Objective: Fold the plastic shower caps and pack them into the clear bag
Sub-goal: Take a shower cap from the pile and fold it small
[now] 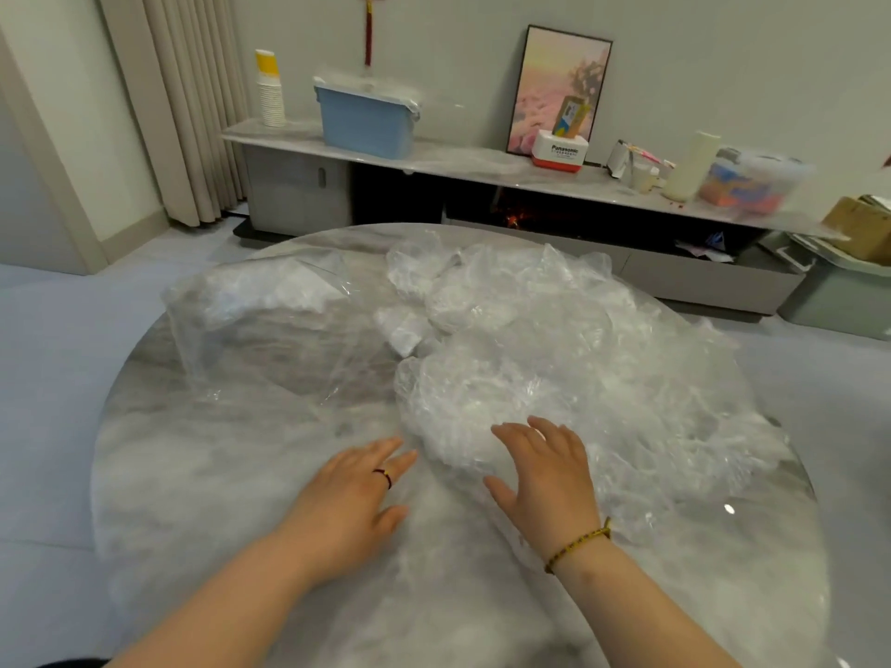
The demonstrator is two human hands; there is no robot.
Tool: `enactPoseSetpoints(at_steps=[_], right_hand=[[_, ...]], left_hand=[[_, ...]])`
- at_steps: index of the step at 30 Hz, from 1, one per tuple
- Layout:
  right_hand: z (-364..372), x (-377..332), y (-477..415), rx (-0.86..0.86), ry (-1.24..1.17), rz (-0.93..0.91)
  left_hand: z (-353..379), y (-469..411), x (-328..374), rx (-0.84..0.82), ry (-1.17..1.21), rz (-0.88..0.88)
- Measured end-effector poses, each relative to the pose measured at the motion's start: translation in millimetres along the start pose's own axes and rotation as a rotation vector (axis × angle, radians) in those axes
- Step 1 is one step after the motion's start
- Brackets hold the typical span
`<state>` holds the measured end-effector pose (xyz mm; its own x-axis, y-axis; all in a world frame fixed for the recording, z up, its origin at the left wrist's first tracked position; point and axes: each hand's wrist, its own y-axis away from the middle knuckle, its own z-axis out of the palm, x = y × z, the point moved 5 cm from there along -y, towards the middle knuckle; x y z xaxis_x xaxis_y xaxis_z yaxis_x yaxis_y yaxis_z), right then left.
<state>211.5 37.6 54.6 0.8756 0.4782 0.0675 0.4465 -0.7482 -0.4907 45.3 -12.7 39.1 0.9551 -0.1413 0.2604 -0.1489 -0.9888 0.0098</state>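
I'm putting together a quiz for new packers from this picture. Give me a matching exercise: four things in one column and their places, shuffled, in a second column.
Things
1. left hand
2. right hand
3. clear bag
4. blue bin

Places
A. on the sideboard by the wall
B. open over the bare table, left of the heap
C. fingers spread at the near edge of the heap of shower caps
D. on the far left part of the table

Pairs: 1-B, 2-C, 3-D, 4-A
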Motion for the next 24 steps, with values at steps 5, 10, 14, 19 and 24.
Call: enactPoseSetpoints(at_steps=[5,10,14,19,24], right_hand=[[5.2,13.2,-1.3,0.146,-0.084,0.075],[-11.0,16.2,0.4,0.41,-0.316,0.014],[-42.5,-12.2,4.3,0.485,-0.421,-0.205],[-60.8,-38.5,25.3,0.501,-0.458,-0.159],[-53.1,-63.7,32.2,0.359,-0.441,-0.071]], left_hand=[[30.5,-9.4,-6.2,-0.141,-0.075,-0.011],[4.3,-7.8,-3.2,0.176,0.12,-0.066],[-30.2,0.8,7.6,0.468,0.202,0.132],[-30.3,33.3,33.7,0.398,0.058,0.299],[-2.4,53.9,28.1,0.395,0.139,0.094]])
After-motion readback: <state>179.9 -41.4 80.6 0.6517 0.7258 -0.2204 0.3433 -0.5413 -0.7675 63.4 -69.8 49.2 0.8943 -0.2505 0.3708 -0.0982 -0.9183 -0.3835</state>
